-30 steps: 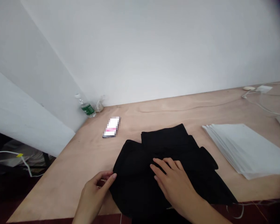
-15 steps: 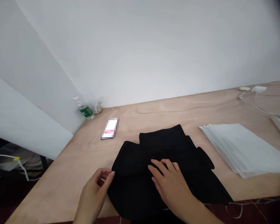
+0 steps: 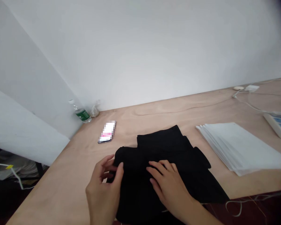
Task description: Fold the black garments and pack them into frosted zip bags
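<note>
A black cloth garment (image 3: 164, 147), partly folded, lies on the wooden table (image 3: 77, 165) and hangs over its front edge. At the garment's left edge, my left hand (image 3: 106, 184) grips the black cloth between thumb and fingers, with the edge there raised and curled inward. My right hand (image 3: 170, 184) rests palm down on the middle of the cloth, fingers spread, holding nothing.
A phone (image 3: 107, 131) lies behind and left of the garment. A bottle (image 3: 82, 114) and a small plastic bag (image 3: 94, 111) stand near the wall. White sheets or bags (image 3: 243, 147), a power strip (image 3: 277, 126) and cables are on the right.
My left hand has moved right and slightly up, drawing the garment's left edge inward. My right hand stays on the cloth. The camera view has shifted slightly.
</note>
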Motion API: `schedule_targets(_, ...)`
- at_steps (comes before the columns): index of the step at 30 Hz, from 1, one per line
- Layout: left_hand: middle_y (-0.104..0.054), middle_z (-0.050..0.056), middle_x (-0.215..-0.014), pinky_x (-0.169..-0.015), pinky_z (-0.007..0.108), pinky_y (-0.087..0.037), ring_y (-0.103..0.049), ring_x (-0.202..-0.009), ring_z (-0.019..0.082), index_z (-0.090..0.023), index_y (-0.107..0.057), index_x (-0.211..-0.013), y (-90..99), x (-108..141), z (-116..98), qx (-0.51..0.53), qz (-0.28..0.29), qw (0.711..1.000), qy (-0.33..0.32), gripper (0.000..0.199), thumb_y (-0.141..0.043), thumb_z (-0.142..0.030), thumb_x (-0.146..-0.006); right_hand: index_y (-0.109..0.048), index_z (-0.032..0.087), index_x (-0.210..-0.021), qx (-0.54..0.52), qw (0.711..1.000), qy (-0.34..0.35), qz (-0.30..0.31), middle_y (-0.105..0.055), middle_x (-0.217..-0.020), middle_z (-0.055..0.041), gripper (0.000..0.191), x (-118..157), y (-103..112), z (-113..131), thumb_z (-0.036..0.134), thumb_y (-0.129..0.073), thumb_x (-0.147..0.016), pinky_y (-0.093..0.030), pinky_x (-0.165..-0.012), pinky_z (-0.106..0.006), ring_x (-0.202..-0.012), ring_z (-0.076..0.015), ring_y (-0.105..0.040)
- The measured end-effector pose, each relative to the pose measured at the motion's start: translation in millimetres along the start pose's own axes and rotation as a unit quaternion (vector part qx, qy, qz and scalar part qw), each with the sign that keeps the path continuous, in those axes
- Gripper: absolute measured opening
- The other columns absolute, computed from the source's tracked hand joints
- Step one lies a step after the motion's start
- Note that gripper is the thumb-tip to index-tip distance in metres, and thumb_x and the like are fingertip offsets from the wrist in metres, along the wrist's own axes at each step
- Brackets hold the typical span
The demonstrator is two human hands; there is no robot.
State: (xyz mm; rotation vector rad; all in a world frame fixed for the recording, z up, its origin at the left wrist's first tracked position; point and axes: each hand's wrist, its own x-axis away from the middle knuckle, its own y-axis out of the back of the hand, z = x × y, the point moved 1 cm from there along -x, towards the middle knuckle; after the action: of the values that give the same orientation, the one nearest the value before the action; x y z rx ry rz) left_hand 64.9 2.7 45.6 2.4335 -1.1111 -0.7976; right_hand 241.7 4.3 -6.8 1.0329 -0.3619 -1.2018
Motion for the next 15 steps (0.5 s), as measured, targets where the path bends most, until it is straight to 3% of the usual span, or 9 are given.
schedule_targets(1,-0.063,0.002,-0.082,-0.063,0.03,-0.051,-0.06,-0.068,0.016,-0.02,-0.058,-0.102,-6.2,5,-10,0.01,-0.011,0.999,-0.046,0.034,-0.062,-0.036,-0.072,-0.05,0.03,-0.118,-0.033,0.999,-0.013,-0.009,-0.057,-0.119,-0.0002,0.034,0,2,-1,0.019,-0.041,-0.087,-0.037,-0.084,-0.042,-0.103,-0.0229,-0.047)
schedule_targets(3,-0.064,0.003,-0.087,-0.069,0.031,-0.052,-0.061,-0.074,0.016,-0.021,-0.057,-0.102,-23.2,16,-25,0.015,0.021,0.986,-0.163,0.026,-0.057,-0.026,-0.077,-0.039,0.029,-0.127,-0.097,0.993,-0.052,-0.047,-0.058,-0.114,-0.0024,0.042,1,7,-6,0.018,-0.041,-0.086,-0.038,-0.085,-0.039,-0.1,-0.02,-0.049)
schedule_targets(5,-0.065,0.003,-0.09,-0.072,0.031,-0.051,-0.062,-0.079,0.016,-0.022,-0.056,-0.103,-42.3,26,-31,0.011,0.084,0.956,-0.282,0.025,-0.052,-0.015,-0.079,-0.027,0.029,-0.134,-0.13,0.982,-0.101,-0.09,-0.059,-0.109,-0.0035,0.051,3,12,-13,0.019,-0.04,-0.086,-0.039,-0.084,-0.039,-0.096,-0.0188,-0.051)
schedule_targets(7,-0.066,0.003,-0.091,-0.073,0.033,-0.051,-0.062,-0.083,0.016,-0.022,-0.056,-0.102,-58.9,35,-31,0.001,0.141,0.922,-0.36,0.03,-0.047,-0.006,-0.078,-0.019,0.031,-0.138,-0.126,0.978,-0.133,-0.098,-0.06,-0.101,-0.0026,0.059,5,15,-21,0.018,-0.04,-0.085,-0.04,-0.081,-0.039,-0.088,-0.0186,-0.053)
schedule_targets(12,-0.067,0.003,-0.092,-0.087,0.044,-0.046,-0.061,-0.091,0.018,-0.021,-0.056,-0.1,-72.8,45,-21,-0.006,0.209,0.888,-0.41,0.034,-0.043,0.001,-0.077,-0.02,0.036,-0.138,-0.088,0.989,-0.112,-0.029,-0.06,-0.103,-0.0007,0.069,10,18,-32,0.008,-0.04,-0.078,-0.038,-0.079,-0.04,-0.088,-0.019,-0.053)
schedule_targets(15,-0.065,0.004,-0.095,-0.086,0.039,-0.047,-0.06,-0.093,0.017,-0.022,-0.057,-0.1,-65.3,48,-14,0.015,0.223,0.881,-0.417,0.032,-0.045,-0.001,-0.079,-0.032,0.036,-0.133,-0.073,0.992,-0.104,-0.017,-0.059,-0.111,-0.0004,0.065,12,20,-34,0.006,-0.04,-0.076,-0.038,-0.079,-0.039,-0.093,-0.0195,-0.052)
